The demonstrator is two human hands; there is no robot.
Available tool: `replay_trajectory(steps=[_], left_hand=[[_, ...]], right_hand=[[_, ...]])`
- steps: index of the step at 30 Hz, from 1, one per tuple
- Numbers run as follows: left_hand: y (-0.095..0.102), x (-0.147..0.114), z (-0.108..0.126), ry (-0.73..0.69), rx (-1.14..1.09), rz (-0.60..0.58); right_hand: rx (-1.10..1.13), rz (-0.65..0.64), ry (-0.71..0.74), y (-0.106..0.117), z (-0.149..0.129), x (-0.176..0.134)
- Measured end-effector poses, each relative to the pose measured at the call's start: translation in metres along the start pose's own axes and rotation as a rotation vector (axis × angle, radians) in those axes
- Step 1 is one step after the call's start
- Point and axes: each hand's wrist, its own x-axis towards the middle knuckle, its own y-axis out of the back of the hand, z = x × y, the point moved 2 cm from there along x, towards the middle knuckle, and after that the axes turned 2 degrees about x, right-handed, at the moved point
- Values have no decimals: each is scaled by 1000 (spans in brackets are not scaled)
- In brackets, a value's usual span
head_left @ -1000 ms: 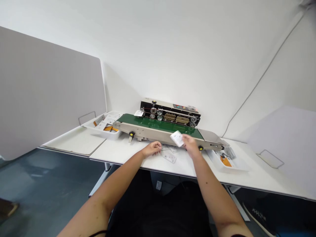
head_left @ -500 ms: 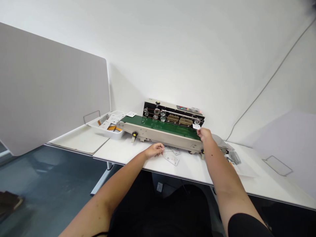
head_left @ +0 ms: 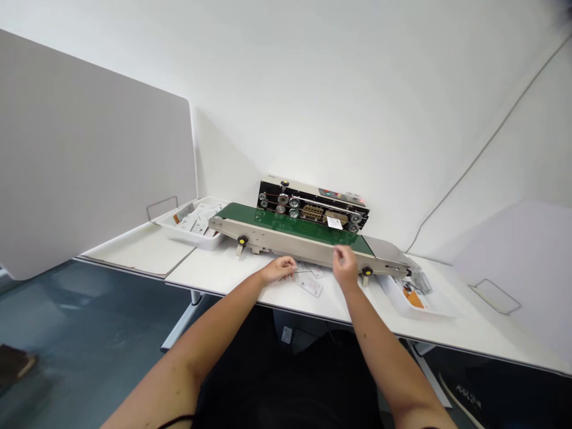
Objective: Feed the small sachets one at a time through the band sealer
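The person's right hand [head_left: 345, 268] is raised in front of the green conveyor belt [head_left: 286, 222], fingers curled, their gap unclear, no item visible in them. A small white square packet [head_left: 334, 223] sits at the black-faced machine with metal rollers [head_left: 314, 210]. The left hand [head_left: 279, 270], fingers bent, is beside flat whitish printed packets [head_left: 310, 285] on the white worktop [head_left: 232, 277]; whether it grips one cannot be told.

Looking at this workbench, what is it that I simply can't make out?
All in the head view:
- Print on the small square white packet at the black-fronted metal machine: too small.
- Whether the bare left hand pinches one of the flat white printed sachets: fingers hide it.
- Inside the curled right hand: its fingers cover it.
- The rest of the dark brown shoe: cut off by the left edge.
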Motion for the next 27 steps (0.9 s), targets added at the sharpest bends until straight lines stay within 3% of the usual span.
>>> replay_trajectory(steps=[3, 6, 10, 16, 20, 27], left_hand=[[0, 0, 2, -8, -2, 4], [0, 0, 3, -28, -12, 15], [1, 1, 3, -31, -20, 15], [1, 1, 2, -9, -1, 17], [1, 2, 3, -10, -6, 14], [-3, 0, 6, -15, -89, -55]], right_hand=[[-78, -362, 67, -24, -8, -60], [-197, -485, -30, -41, 1, -91], [-179, -493, -78, -49, 15, -98], [-123, -384, -119, -38, 16, -91], [-69, -293, -64, -33, 3, -88], [113, -399, 64, -61, -31, -84]])
